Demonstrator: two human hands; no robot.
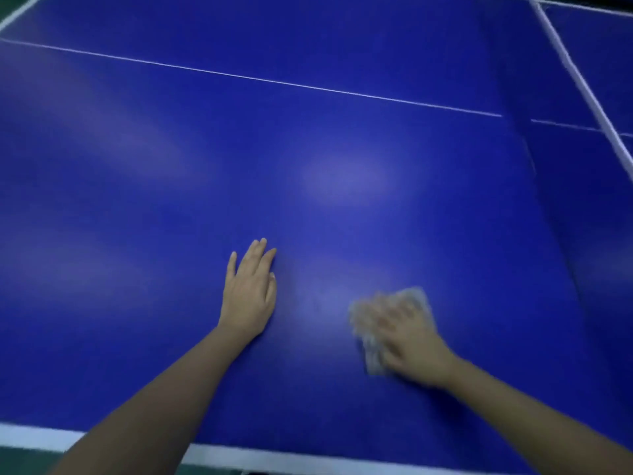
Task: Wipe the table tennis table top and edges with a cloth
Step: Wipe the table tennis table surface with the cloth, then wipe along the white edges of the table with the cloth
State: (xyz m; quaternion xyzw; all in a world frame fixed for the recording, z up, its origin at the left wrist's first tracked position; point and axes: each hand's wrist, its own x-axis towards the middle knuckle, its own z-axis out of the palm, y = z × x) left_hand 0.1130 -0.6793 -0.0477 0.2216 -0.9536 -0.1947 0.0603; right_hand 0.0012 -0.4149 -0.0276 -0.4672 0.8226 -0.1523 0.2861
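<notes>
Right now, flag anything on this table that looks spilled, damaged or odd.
Nothing stands out. The table top shows no spill or damage, only pale glare patches. The left hand rests flat on it; the right hand presses the cloth.

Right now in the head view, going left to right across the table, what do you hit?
left hand flat on the table top → cloth under the right hand, one stop since they overlap → net at the far right.

Dull green floor [17, 462] along the bottom left and in the top left corner.
</notes>
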